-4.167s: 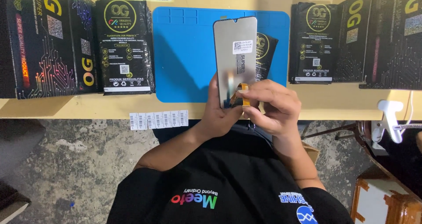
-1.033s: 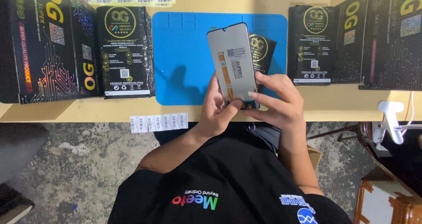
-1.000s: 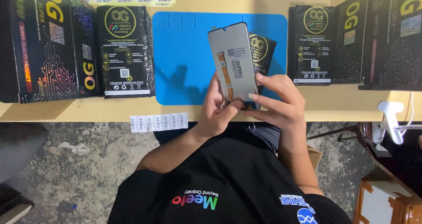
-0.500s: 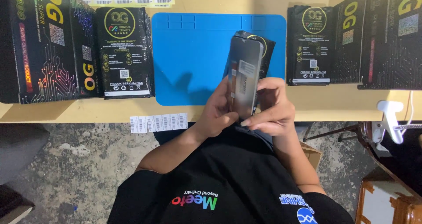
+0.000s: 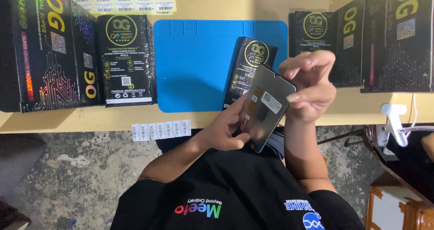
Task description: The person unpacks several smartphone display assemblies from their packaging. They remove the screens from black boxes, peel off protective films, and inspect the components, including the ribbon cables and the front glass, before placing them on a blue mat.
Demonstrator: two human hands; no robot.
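Your left hand (image 5: 224,129) comes up from below, fingers closed round the lower edge of the screen (image 5: 266,108). Your right hand (image 5: 309,84) sits at its top right corner, thumb on the edge, the other fingers loosely spread. Screen is tilted, grey back up with a white sticker, held over the worktop (image 5: 208,115) edge, just beside the blue mat (image 5: 199,63) and a black pouch (image 5: 250,63).

The phone screen panel (image 5: 264,108) is a thin grey rectangle with rounded corners. Its back side faces up, showing an orange flex strip and a small white label. It is held tilted in the air, top end toward upper right, above the table edge.
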